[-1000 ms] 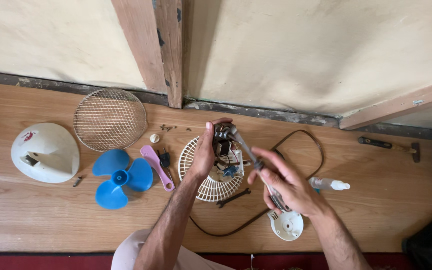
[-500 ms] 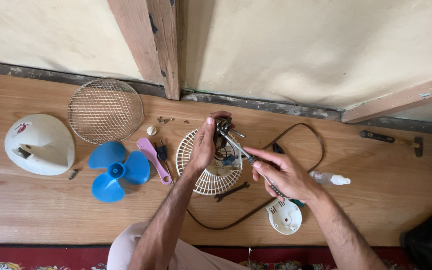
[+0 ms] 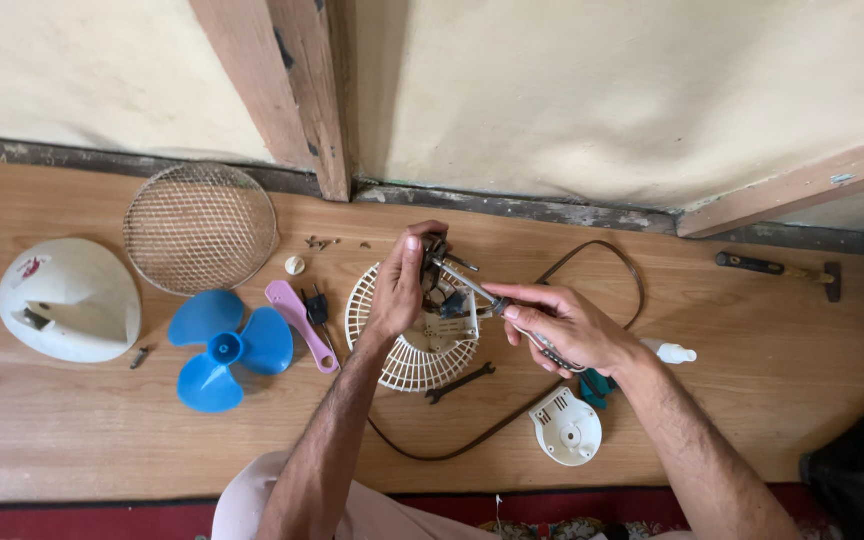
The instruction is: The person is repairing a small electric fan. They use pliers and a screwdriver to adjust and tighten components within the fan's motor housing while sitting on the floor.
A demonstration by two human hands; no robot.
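My left hand (image 3: 399,285) grips a small dark fan motor (image 3: 439,283) held upright over a white rear fan grille (image 3: 404,350) on the wooden floor. My right hand (image 3: 564,325) holds a screwdriver (image 3: 492,300) whose tip meets the top of the motor. A black power cord (image 3: 592,262) loops from the motor around behind my right hand.
To the left lie a wire front grille (image 3: 200,227), a white fan housing (image 3: 67,300), a blue fan blade (image 3: 220,348), a pink tool (image 3: 300,322) and a small black plug (image 3: 317,308). A spanner (image 3: 460,383), white cap (image 3: 565,427), small bottle (image 3: 670,351) and hammer (image 3: 777,269) lie right.
The view has shifted slightly. Both hands stay on the motor and the screwdriver, with the screwdriver angled a little lower toward the motor's top.
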